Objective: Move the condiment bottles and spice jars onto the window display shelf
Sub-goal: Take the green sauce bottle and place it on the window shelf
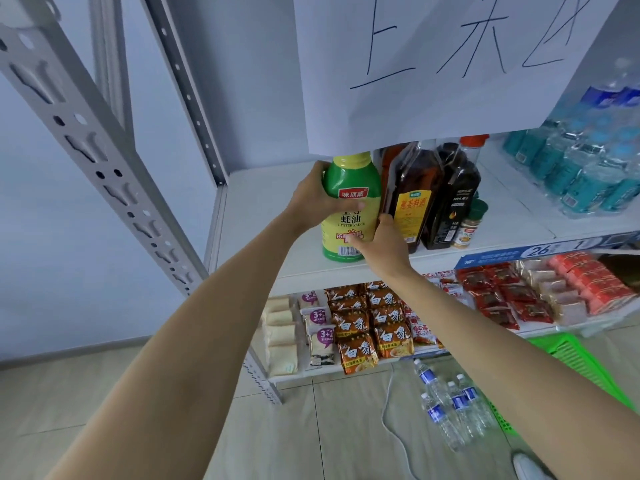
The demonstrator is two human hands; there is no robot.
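Both hands are holding the green-and-yellow oyster sauce bottle upright at the front edge of the white shelf: the left hand is wrapping its upper body, and the right hand is gripping its lower right side. Just right of it, 2 dark bottles and a small spice jar are standing, with wrapped water bottles toward the shelf's right edge.
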